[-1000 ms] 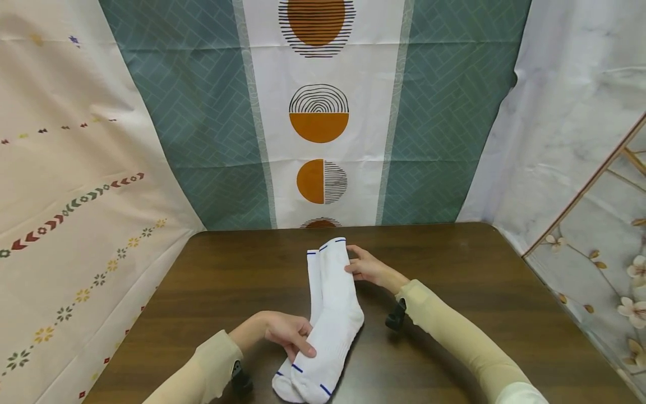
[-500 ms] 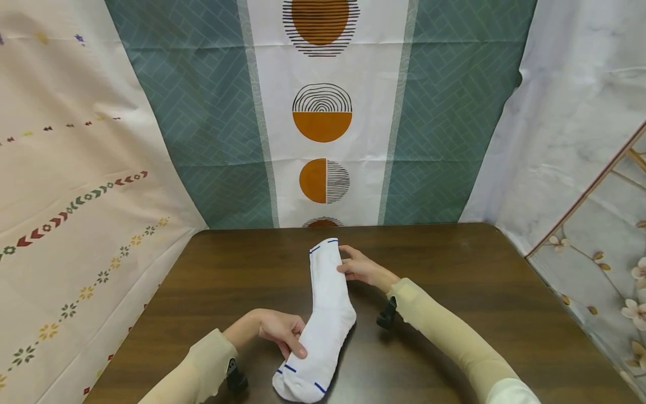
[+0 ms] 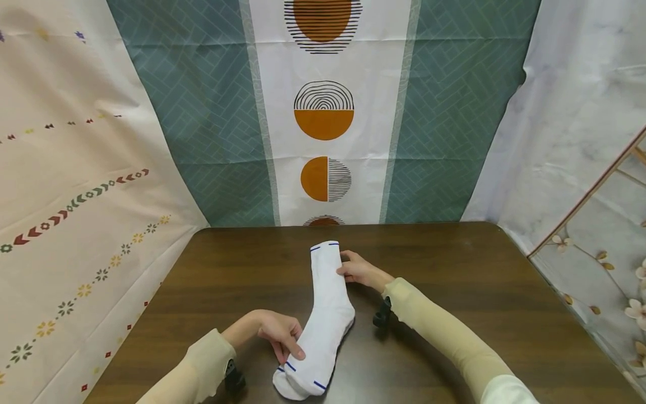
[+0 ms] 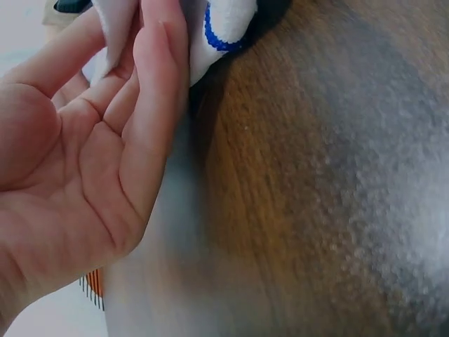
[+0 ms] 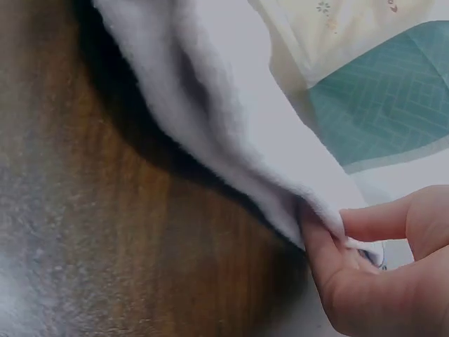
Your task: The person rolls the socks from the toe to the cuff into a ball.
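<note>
Two white socks with blue lines at cuff and toe lie stacked on the brown table [image 3: 227, 269], cuffs at the far end. The upper sock [image 3: 325, 320] covers most of the lower sock [image 3: 285, 386], whose toe peeks out at the near left. My left hand [image 3: 280, 332] grips the left edge near the toes, thumb on top; its other fingertips are partly hidden by fabric. At the cuff, my right hand [image 3: 362, 271] pinches the right edge. In the right wrist view, the right index finger [image 5: 319, 242] goes in between the fabric layers.
A teal and white patterned cloth [image 3: 212, 140] hangs behind the table's far edge. Cream printed fabric [image 3: 75, 224] borders the left side, and a pale floral cloth [image 3: 580, 224] the right. Bare tabletop extends on both sides of the socks.
The upper sock's cuff has shifted left over the lower sock's cuff, which showed separately a second ago. My right hand moved left with it. Both hands keep their grip.
</note>
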A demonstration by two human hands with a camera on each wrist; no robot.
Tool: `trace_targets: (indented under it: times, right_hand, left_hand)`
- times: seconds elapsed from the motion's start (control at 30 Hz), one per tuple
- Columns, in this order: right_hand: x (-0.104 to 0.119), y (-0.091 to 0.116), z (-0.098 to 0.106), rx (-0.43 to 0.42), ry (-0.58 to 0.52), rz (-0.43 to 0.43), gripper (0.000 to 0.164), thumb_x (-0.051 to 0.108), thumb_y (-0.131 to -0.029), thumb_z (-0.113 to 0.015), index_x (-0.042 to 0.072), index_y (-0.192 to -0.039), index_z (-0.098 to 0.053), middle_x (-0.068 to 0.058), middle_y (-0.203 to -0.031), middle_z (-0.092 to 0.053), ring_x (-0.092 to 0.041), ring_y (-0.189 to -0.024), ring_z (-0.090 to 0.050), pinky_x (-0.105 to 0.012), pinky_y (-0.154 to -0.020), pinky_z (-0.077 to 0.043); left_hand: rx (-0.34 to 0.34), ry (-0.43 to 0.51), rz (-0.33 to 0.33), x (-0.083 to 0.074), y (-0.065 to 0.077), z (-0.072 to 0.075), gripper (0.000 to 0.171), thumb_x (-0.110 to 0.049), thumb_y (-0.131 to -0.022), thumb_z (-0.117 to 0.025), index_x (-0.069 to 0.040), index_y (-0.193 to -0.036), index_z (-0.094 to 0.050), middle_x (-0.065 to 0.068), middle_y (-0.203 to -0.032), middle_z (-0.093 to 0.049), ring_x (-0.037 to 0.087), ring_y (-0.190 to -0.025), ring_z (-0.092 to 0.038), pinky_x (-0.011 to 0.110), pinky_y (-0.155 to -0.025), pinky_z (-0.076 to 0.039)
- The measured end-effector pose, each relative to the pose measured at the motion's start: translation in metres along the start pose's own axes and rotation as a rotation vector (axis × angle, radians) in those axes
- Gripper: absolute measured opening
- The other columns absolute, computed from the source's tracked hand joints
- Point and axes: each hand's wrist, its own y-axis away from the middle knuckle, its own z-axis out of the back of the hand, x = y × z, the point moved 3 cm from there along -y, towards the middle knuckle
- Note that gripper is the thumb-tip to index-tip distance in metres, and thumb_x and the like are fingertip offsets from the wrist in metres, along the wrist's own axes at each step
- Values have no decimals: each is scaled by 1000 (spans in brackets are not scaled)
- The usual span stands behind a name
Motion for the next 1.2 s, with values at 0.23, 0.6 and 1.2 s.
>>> trace_targets:
  times: [0.23, 0.6, 1.2]
  right_hand:
    - [5, 2, -5, -44, 44, -9, 70, -8, -86, -55, -1, -147, -23, -25, -139, -41, -28, -102, -54, -41, -87, -51]
    - [5, 5, -11, -129, 294, 52, 66, 7, -83, -68, -5, -138, -34, -23, -136, -46, -29, -108, -52, -44, -91, -50]
    - [14, 20, -14, -268, 756, 246, 48, 5, -76, -71, -1, -118, -47, -20, -99, -58, -26, -84, -51, -36, -73, -46]
  left_hand:
    - [34, -61, 13, -2, 5, 1, 14, -9, -96, -58, 4, -95, -63, -4, -76, -66, 5, -66, -61, 18, -60, -54]
    - [-70, -208, 114, -7, 10, 0, 21, -16, -92, -65, -3, -75, -65, -1, -60, -62, 5, -50, -56, 15, -47, -48]
    - [-382, -475, 155, -24, 20, -8, 32, -19, -80, -79, 1, -57, -69, 9, -50, -64, 8, -40, -54, 22, -44, -48]
